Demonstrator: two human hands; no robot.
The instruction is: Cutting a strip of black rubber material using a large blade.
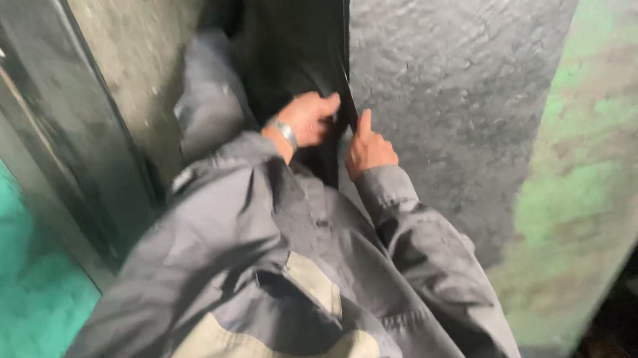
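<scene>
Up close, both hands meet at the edge of a dark rubbery sheet that hangs in the gap beside a large grey slab. The left hand, a metal watch at its wrist, curls its fingers onto that edge. Just below it, the right hand seems to pinch the same edge, thumb up, though blur hides the grip.

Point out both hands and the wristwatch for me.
left hand (309,118), head view, on the knuckles.
right hand (367,149), head view, on the back of the hand.
wristwatch (285,132), head view, on the metal band.
</scene>
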